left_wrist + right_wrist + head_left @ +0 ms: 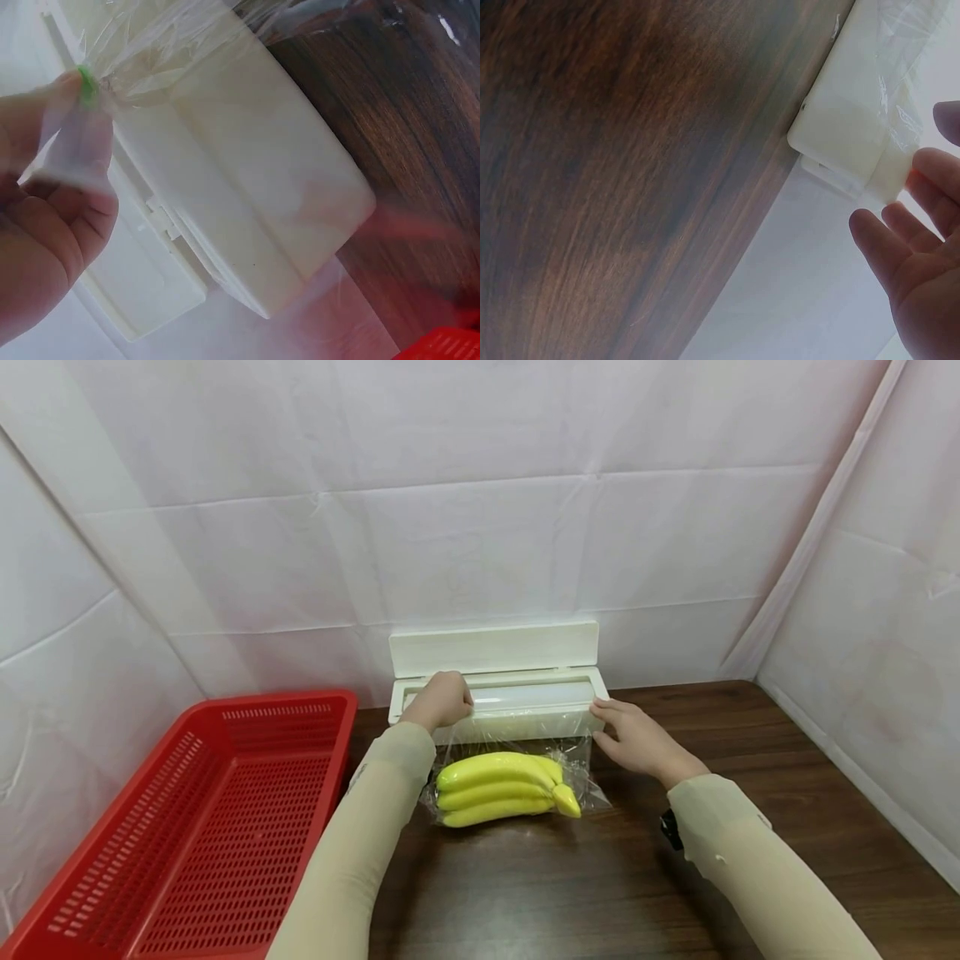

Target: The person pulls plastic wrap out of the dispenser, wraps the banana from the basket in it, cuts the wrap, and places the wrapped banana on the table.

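A white cling film dispenser (525,724) stands at the back with its lid (495,649) raised and a film roll (517,696) inside. Clear cling film (577,760) runs from its front over a bunch of yellow bananas (498,785). My left hand (442,700) is over the left part of the dispenser, pinching a small green slider (88,86) between thumb and finger; film bunches beside it. My right hand (633,735) touches the dispenser's right end with its fingertips, fingers fairly straight in the right wrist view.
A red plastic basket (341,752) stands on the left of the dark wooden table (525,893). White sheeting (480,552) hangs behind the dispenser and along both sides. Something dark (671,829) shows at the right wrist.
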{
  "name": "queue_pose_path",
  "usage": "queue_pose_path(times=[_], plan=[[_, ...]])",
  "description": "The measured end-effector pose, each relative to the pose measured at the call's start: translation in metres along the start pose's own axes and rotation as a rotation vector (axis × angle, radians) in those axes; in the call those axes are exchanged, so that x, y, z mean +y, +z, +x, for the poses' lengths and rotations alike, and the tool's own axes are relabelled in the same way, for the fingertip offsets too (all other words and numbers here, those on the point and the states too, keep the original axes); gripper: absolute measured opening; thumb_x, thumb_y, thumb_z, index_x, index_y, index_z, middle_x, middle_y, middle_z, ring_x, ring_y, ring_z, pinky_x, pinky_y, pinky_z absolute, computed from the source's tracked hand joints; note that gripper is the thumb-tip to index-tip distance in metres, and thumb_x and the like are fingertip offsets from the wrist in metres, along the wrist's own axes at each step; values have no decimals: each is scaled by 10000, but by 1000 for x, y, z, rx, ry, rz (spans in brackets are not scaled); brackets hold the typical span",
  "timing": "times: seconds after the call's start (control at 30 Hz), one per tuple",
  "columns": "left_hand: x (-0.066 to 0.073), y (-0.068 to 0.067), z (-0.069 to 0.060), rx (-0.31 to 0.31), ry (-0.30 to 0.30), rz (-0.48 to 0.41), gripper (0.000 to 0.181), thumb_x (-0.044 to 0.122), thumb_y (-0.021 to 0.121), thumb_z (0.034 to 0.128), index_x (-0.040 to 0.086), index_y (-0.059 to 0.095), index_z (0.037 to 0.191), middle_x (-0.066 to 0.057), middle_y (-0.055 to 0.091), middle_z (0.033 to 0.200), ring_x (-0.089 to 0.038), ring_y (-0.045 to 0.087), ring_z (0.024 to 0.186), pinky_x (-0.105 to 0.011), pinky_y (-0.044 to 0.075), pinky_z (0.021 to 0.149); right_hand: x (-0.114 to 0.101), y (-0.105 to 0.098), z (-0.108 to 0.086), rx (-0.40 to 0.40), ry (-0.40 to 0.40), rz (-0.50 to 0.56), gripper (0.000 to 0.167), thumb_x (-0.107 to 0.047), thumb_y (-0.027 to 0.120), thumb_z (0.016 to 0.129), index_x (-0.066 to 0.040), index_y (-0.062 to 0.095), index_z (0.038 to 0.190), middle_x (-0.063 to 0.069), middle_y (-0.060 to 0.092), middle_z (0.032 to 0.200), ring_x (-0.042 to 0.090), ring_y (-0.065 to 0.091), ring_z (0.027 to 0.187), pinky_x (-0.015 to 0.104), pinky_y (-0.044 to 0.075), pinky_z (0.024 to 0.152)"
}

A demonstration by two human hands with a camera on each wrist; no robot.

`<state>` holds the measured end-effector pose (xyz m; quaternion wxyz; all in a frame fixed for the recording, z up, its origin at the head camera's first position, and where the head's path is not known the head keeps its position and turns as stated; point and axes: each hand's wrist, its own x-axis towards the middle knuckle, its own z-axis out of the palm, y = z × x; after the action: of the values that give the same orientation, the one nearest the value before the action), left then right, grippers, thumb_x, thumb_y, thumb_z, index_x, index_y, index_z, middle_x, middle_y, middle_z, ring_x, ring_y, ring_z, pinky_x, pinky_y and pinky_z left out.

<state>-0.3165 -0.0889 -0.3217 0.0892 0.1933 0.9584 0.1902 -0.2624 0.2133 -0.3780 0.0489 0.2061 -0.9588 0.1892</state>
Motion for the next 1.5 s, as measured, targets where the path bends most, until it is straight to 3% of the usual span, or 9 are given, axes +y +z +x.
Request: queue_pose_path(times=[0.47,0.87,1.07,1.17,1.23,1.27,1.37,1.43,1.5], plan=[[4,-7,5,-75,7,48,458,-58,457,806,154,280,441,41,148,465,-98,111,458,-217,166,468,1,-2,0,-12,6,2,488,-139,528,941,75,423,1366,252,375,1452,415,344,1344,547,328,1059],[7,-9,12,-172,-80,18,420,-103,371,790,146,251,474,31,141,501,-105,102,478,-237,147,488,1,-1,-1,-18,12,-2,494,-143,534,939,74,421,1368,251,376,1452,414,339,1348,545,329,1059],[8,-13,11,-220,-71,7,386,-92,369,797,132,247,506,13,146,527,-119,111,490,-258,167,513,1,-1,-1,-16,10,-1,493,-142,533,938,74,423,1367,252,378,1450,417,340,1346,545,326,1061],[6,-13,11,-205,-79,2,340,-82,401,823,105,420,540,18,361,578,-122,167,528,-265,228,555,1,0,-1,-20,14,-1,495,-144,530,940,73,418,1371,250,374,1454,416,336,1349,545,324,1063],[6,-14,9,-189,-70,12,298,-76,417,828,61,631,672,-23,602,746,-115,256,560,-264,299,591,1,0,-1,-24,16,2,497,-145,528,942,72,413,1374,248,368,1458,414,333,1352,545,325,1063],[6,-14,8,-190,-68,13,275,-72,416,832,45,646,736,-70,666,877,-120,261,582,-267,326,623,1,0,-1,-26,17,3,498,-146,528,943,71,411,1375,247,366,1460,413,331,1352,545,325,1062],[6,-14,6,-179,-57,14,366,-79,415,830,39,728,978,-110,638,1232,-126,310,632,-289,380,706,1,0,-1,-25,15,3,497,-144,529,942,71,413,1374,245,367,1460,413,331,1353,546,326,1061],[7,-14,5,-174,-49,5,366,-81,420,826,36,729,983,-109,638,1232,-117,310,626,-288,381,709,1,0,-1,-21,14,1,496,-143,532,940,71,417,1372,245,370,1458,414,332,1352,546,325,1062],[8,-13,5,-176,-46,-4,321,-80,417,827,30,718,854,-87,684,1041,-117,274,603,-282,365,676,1,0,-1,-20,14,-2,495,-143,533,939,69,418,1372,244,371,1458,414,333,1351,546,326,1061]])
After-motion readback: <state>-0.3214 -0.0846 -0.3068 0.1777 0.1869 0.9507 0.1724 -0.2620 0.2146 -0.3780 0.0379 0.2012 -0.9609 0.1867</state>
